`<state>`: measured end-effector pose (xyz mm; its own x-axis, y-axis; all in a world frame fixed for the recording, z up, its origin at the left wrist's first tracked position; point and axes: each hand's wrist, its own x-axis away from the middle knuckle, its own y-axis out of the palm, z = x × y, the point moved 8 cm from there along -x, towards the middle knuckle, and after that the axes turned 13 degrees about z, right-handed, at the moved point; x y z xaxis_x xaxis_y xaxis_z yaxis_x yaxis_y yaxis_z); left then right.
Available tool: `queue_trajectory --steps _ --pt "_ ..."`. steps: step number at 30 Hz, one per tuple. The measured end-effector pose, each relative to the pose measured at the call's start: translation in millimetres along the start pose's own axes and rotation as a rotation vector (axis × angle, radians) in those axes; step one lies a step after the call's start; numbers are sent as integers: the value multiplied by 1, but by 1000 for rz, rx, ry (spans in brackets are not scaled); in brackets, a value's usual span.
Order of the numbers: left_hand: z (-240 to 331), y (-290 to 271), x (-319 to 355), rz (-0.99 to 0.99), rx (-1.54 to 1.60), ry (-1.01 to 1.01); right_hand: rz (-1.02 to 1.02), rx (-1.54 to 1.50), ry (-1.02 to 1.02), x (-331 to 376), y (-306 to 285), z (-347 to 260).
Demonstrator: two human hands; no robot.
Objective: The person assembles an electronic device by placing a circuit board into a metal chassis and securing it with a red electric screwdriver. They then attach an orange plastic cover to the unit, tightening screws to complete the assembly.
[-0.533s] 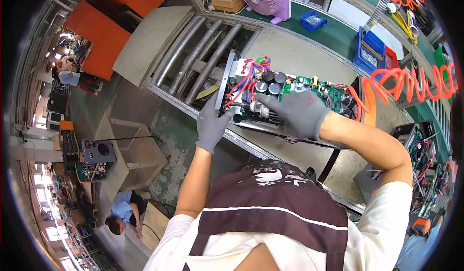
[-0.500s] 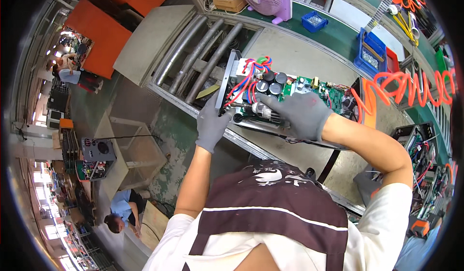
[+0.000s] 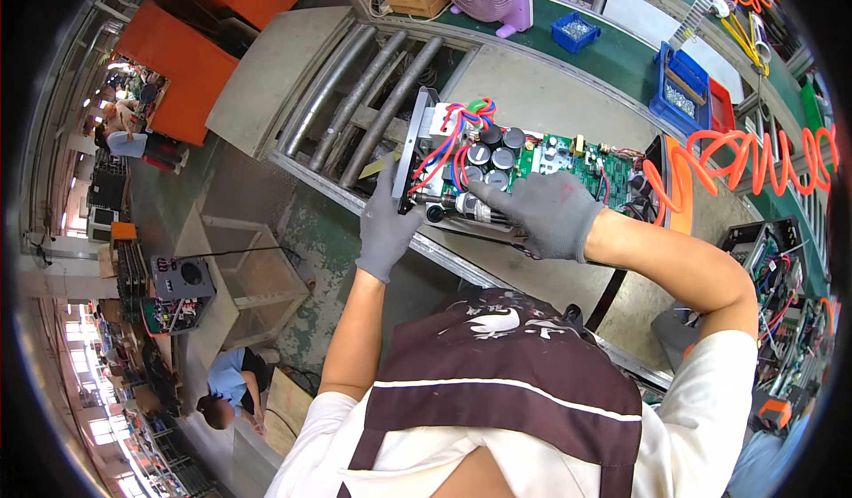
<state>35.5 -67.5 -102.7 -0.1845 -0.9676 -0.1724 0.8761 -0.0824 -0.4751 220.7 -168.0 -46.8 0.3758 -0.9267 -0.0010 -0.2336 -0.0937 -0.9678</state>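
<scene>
– What writing was found on you?
– Your apron (image 3: pixel 506 369) bore white print (image 3: pixel 493 323).
– And your containers?
– A small blue bin (image 3: pixel 571 43) and a larger blue bin (image 3: pixel 672 122) held small silvery parts (image 3: pixel 682 102).
– Your hands?
– The unit (image 3: pixel 581 175) lay before you on the bench (image 3: pixel 524 81). Your right hand (image 3: pixel 555 214) closed around a driver (image 3: pixel 475 207) pointing toward the end panel (image 3: pixel 410 156). Your left hand (image 3: pixel 386 232) touched that panel; whether it pinched could not be determined.
</scene>
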Motion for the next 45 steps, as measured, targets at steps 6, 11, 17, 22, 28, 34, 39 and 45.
queue_trajectory --steps 6,11,17,22,28,34,39,45 --pt "14 1 0 -6 -100 139 73 35 -16 0 2 -1" --pt "5 0 -1 -53 -83 123 8 49 -29 -3 1 -6" --pt "27 -6 -7 -131 -263 271 -86 -31 106 18 -12 7" --pt "87 1 -13 -183 -598 559 -88 -157 328 59 -66 17" --pt "62 9 -27 -277 -611 586 446 -712 638 135 -107 77" --pt "69 18 -31 -370 -578 400 1031 -1222 948 258 -139 186" --pt "35 15 -26 -113 -743 640 1238 -845 1201 324 -193 337" --pt "48 16 -24 -158 -658 438 1132 -298 1317 402 -248 579"
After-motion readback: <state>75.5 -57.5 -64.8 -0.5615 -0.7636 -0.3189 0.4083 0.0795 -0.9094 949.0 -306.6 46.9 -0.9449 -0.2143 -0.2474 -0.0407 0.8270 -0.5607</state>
